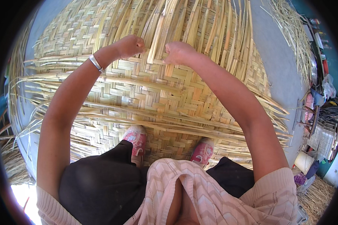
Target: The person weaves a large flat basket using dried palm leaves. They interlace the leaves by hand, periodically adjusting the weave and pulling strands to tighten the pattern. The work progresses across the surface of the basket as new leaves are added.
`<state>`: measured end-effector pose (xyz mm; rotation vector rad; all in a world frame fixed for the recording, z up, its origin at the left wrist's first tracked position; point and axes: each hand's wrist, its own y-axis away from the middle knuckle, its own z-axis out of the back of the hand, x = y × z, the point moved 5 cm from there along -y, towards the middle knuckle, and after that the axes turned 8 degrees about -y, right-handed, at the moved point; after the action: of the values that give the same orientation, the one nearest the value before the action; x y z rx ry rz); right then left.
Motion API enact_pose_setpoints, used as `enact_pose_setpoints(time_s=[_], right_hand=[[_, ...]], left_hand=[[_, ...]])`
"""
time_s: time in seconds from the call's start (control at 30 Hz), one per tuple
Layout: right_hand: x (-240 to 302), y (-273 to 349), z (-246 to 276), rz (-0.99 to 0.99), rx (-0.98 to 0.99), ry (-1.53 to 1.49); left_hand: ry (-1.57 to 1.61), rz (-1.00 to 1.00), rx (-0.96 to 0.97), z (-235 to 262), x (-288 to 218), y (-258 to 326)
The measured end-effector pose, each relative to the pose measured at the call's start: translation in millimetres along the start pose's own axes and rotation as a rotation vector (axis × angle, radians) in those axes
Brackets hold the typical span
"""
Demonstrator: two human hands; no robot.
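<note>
Standing in pink shoes (137, 139) on a woven bamboo mat (139, 90), the person bends forward; the left hand (129, 45) and right hand (178, 51) each seem closed around one loose strip (157, 41) whose long axis runs away from the feet

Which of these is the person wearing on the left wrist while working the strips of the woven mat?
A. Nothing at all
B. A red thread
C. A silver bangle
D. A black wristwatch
C: a plain silver bangle circles the wrist just below the left hand, which grips the pale strips of the woven mat opposite the right hand.
</note>
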<state>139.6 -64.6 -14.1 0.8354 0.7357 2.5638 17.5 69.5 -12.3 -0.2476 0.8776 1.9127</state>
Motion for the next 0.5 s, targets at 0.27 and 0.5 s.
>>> enact_pose_setpoints(time_s=[0.27,0.5], right_hand=[[4.1,1.9,1.2,-0.018,0.015,0.058],[-1.8,-0.4,-13.0,0.052,-0.121,-0.013]], left_hand=[[-0.022,-0.003,-0.004,-2.5,-2.3,5.1],[-0.129,-0.044,-0.051,-16.3,4.6,-6.2]])
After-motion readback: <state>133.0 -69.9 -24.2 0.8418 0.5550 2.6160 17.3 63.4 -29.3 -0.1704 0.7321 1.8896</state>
